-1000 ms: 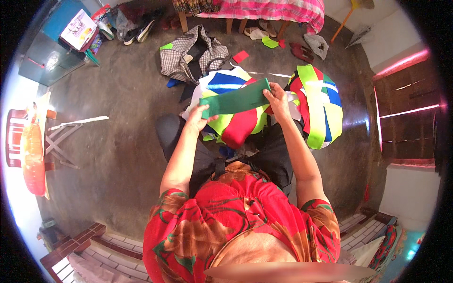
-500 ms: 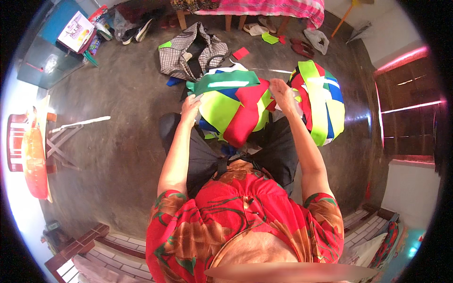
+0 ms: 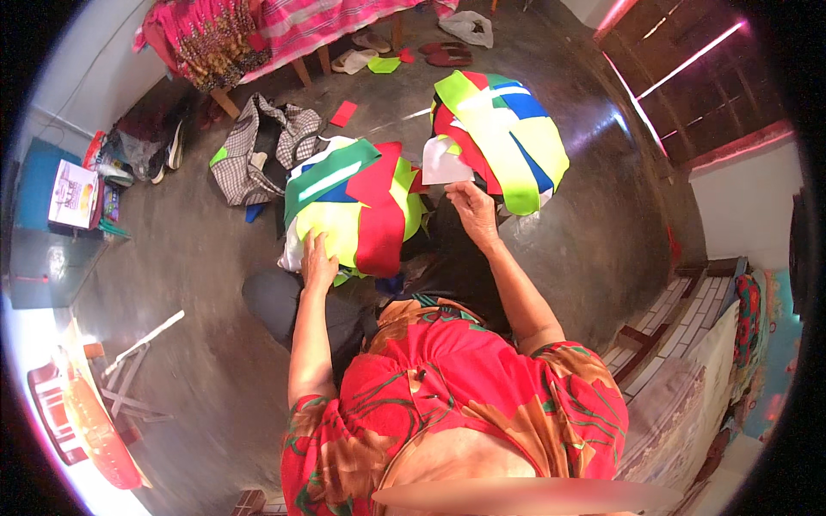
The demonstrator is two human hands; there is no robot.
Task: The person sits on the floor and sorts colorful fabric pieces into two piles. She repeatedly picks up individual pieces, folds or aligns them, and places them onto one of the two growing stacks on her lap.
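Note:
Two bulging heaps of bright cloth pieces in yellow-green, red, blue, green and white lie in front of me. My left hand (image 3: 318, 260) rests on the near side of the left cloth heap (image 3: 375, 225), its fingers spread over a yellow-green piece. Between the heaps, my right hand (image 3: 474, 211) pinches the lower edge of a flat white piece (image 3: 446, 163); whether it is cloth or paper I cannot tell. That piece stands out in front of the right cloth heap (image 3: 540, 142) and covers part of its left side.
Beyond the left heap lies a checked fabric bag or garment (image 3: 243, 153). A red scrap (image 3: 343, 113) and a yellow-green scrap (image 3: 384, 64) are on the floor. Brown shoes (image 3: 447, 54) and a white plastic bag (image 3: 467, 28) lie near a table with a pink cloth (image 3: 310, 30).
My view has turned to the right. My left hand has shifted to the near side of the left heap. My right hand has drawn back and now holds the white piece.

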